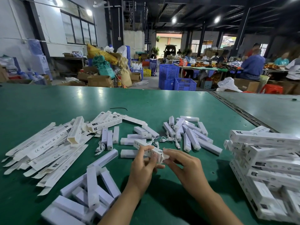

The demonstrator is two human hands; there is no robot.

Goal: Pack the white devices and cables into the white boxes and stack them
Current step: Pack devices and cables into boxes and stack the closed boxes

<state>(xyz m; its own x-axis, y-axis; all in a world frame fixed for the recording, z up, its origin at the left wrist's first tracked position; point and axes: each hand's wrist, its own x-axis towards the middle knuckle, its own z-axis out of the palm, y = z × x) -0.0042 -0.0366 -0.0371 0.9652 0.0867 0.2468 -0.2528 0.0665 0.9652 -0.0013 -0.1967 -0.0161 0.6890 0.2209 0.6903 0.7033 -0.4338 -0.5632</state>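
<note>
Step in hand: I am judging this to be the closing of the end flap on one box, which I am holding just above the table.
Left hand: I am gripping the box body, fingers curled over it and thumb along the side.
Right hand: I am pinching the box's near end, where the flap is standing partly open.
Contents: I cannot tell whether a device and cable are already inside.
Method: I am advising that the left hand steady the body while the right folds the side tabs in first, then tucks the flap squarely so nothing gets caught.
Risk: squeezing the thin card too hard is likely to crease it.
Stack: packed boxes are lying well to the right of the box, in crossed layers.
Devices: loose ones are lying beyond the box, with more to its near left.
Cables: they are lying coiled just beyond the box.
Flat boxes: they are lying heaped far to the left of the box.
</note>
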